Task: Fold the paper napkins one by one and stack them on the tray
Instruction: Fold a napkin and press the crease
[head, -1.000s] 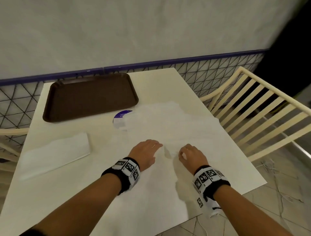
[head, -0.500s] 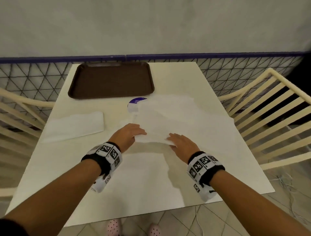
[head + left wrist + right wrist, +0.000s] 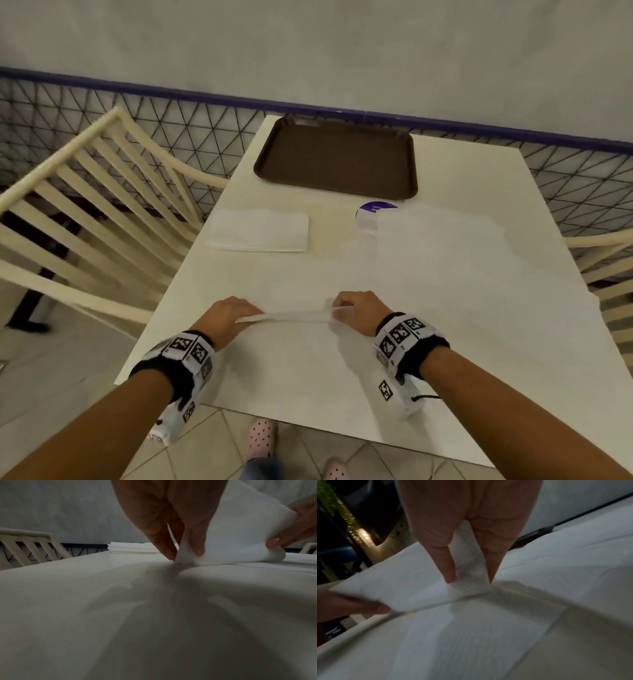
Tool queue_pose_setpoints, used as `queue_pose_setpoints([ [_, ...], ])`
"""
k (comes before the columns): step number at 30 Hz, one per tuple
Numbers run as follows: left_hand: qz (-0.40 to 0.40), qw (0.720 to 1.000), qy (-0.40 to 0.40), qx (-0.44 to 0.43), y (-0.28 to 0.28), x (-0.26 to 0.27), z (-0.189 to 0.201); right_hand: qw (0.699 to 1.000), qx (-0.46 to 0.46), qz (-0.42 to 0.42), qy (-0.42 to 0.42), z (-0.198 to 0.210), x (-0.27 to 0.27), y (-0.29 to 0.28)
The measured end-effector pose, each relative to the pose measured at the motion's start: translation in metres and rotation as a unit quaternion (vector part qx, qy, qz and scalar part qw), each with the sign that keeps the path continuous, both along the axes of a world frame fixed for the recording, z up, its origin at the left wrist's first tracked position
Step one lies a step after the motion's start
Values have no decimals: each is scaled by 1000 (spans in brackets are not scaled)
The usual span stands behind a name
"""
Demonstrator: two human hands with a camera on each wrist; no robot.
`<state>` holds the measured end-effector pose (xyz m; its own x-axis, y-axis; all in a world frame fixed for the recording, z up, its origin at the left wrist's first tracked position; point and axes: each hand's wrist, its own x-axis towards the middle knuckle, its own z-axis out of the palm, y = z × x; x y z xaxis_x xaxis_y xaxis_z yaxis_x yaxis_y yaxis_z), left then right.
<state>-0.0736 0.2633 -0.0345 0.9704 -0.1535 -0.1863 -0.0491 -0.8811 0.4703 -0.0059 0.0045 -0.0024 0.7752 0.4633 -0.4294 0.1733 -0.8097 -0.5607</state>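
A white paper napkin (image 3: 291, 316) is stretched between my two hands, low over the near part of the table. My left hand (image 3: 251, 317) pinches its left corner between thumb and fingers, shown close up in the left wrist view (image 3: 185, 555). My right hand (image 3: 337, 310) pinches the right corner (image 3: 471, 580). The held napkin (image 3: 240, 536) bends over just above another flat sheet (image 3: 471, 635) on the table. The brown tray (image 3: 337, 159) lies bare at the far end. A stack of folded napkins (image 3: 258, 230) sits left of centre.
Spread unfolded napkins (image 3: 442, 240) cover the right half of the white table (image 3: 281, 377), partly over a purple round disc (image 3: 376, 208). Cream slatted chairs (image 3: 85, 205) stand on both sides. A wall with a mesh panel (image 3: 171, 137) runs behind the table.
Both hands have drawn the napkin toward the near edge and moved apart, stretching it between them. The head view has swung, so the tray now sits centre.
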Motion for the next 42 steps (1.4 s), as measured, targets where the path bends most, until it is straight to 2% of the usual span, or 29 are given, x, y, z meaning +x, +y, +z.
queue_pose_setpoints([
  [2, 15, 999, 29, -6, -1, 6, 4, 1000, -1, -19, 10, 0, 8, 2],
  [5, 90, 987, 134, -3, 0, 24, 13, 996, 0, -76, 45, -1, 23, 3],
  [9, 114, 968, 220, 29, 6, 51, 22, 988, -30, -125, 92, -4, 39, 4],
  [14, 162, 944, 272, -94, 12, 73, 16, 977, -11, -183, 113, -13, 50, 7],
  [17, 181, 936, 274, -124, 12, 81, 13, 976, -29, -191, 100, -19, 56, 9],
  [27, 167, 946, 273, -57, 11, 91, 10, 973, -94, -197, 69, -23, 66, 17],
  [38, 144, 956, 248, 59, -1, 92, 18, 967, -78, -231, 70, -27, 69, 20],
  [42, 163, 954, 236, 89, -6, 93, 18, 966, -72, -236, 73, -27, 69, 21],
])
